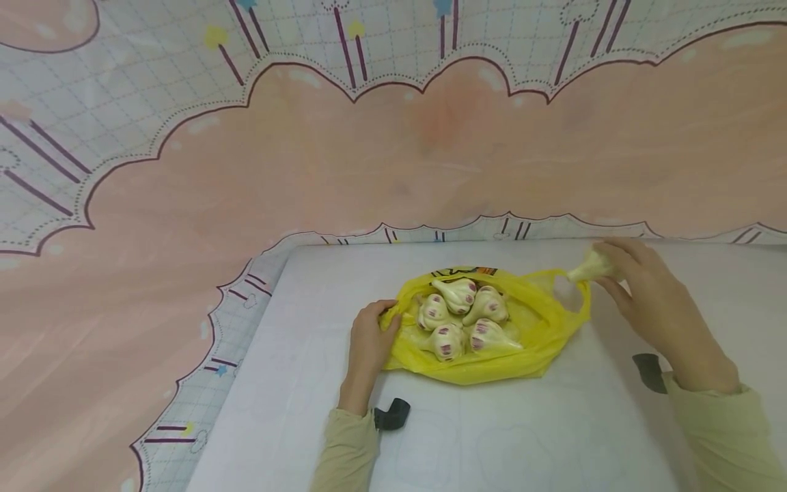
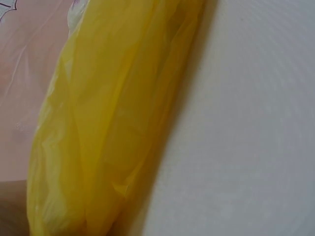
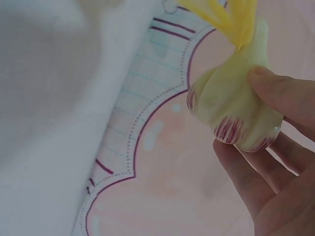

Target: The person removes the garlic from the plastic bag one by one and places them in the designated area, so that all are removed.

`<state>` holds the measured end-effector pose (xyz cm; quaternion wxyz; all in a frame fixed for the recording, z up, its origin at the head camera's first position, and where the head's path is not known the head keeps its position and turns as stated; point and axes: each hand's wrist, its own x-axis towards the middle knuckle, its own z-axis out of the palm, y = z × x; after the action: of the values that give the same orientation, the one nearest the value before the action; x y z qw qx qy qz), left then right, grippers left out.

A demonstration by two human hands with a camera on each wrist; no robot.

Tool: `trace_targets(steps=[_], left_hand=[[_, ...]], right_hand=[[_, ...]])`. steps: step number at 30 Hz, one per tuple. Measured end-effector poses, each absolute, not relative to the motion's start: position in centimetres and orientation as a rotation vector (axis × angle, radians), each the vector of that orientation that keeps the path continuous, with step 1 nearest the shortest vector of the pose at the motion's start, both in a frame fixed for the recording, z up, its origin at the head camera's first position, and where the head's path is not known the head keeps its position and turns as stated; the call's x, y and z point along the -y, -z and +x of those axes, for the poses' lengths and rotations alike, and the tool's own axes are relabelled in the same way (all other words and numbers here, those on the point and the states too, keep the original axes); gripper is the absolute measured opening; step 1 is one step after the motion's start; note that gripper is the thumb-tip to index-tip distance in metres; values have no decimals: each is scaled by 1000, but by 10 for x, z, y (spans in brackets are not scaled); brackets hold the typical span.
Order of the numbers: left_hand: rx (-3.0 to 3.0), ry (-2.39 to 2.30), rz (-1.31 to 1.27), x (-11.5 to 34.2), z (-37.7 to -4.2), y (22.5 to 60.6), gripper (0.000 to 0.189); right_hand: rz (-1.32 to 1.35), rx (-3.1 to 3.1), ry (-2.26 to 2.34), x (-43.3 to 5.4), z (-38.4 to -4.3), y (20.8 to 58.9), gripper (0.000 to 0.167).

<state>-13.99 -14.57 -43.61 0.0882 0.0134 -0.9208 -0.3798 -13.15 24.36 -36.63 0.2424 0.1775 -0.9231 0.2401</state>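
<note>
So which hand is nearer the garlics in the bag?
The left hand: it holds the bag by one end, beside the garlics; the right hand is past the other end, holding another garlic.

Yellow plastic bag [image 1: 473,374], lying open; five purple-streaked garlic bulbs [image 1: 487,307] clustered inside, toward left; another garlic bulb [image 3: 234,101] raised by right handle [image 1: 585,298], stem leftward.

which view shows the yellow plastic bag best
The head view: it shows the yellow plastic bag nearly whole, mouth open, with five garlic bulbs inside. The left wrist view shows only part of its creased side, close up; the right wrist view, only yellow strips at the top, by the held garlic bulb.
</note>
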Motion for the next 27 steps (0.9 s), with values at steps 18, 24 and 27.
trace_targets(steps=[18, 24, 27], left_hand=[[2760, 1112, 47, 146, -140, 436, 28], [2766, 1114, 60, 145, -140, 436, 29], [2759, 1106, 51, 145, -140, 436, 29]], right_hand=[[452, 2571, -633, -263, -138, 385, 51], [422, 2636, -625, -270, -141, 392, 49], [408, 2655, -628, -272, -141, 396, 49]])
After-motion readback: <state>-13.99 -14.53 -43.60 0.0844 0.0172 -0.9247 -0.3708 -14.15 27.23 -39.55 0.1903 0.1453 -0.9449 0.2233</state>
